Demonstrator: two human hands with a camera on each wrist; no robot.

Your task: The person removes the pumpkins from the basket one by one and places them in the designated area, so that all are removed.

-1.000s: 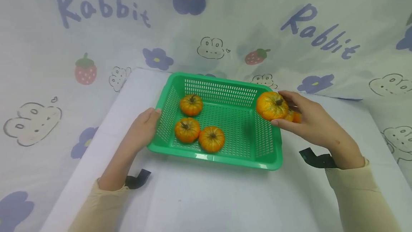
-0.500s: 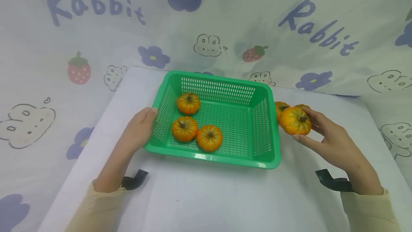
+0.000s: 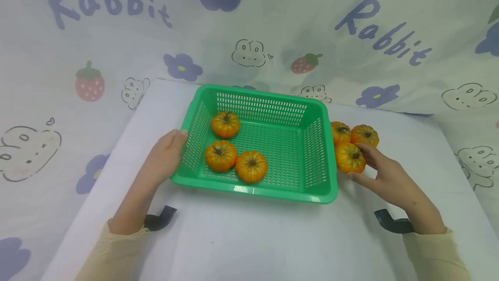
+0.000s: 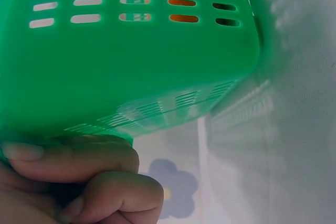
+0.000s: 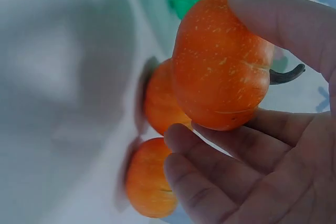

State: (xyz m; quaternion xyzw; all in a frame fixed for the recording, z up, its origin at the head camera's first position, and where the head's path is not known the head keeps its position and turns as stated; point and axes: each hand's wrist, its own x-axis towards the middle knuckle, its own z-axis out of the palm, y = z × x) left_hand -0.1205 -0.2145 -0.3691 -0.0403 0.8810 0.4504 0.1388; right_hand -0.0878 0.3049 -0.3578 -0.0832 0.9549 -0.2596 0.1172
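Note:
My left hand (image 3: 165, 152) grips the left rim of a green plastic basket (image 3: 249, 191). In the left wrist view its curled fingers (image 4: 73, 161) sit at the basket's edge. Inside the basket, toward the left, are three small orange pumpkins, one at the back (image 3: 225, 124) and a front pair (image 3: 221, 156) (image 3: 251, 166). My right hand (image 3: 390, 179) pinches another small pumpkin (image 5: 223, 64) between thumb and fingers, just outside the basket's right wall. Right behind that one, two more pumpkins (image 3: 340, 132) (image 3: 364, 135) rest side by side on the white table.
A white-covered table (image 3: 249, 237) lies under the basket. Behind it hangs a pale cloth (image 3: 273, 12) printed with rabbits, flowers and strawberries. Each wrist carries a dark curved strap piece, such as the one at the right wrist (image 3: 393, 222).
The right hand has carried its pumpkin from over the basket's right rim to outside the basket, down in front of the two other pumpkins. The left hand keeps its grip on the basket.

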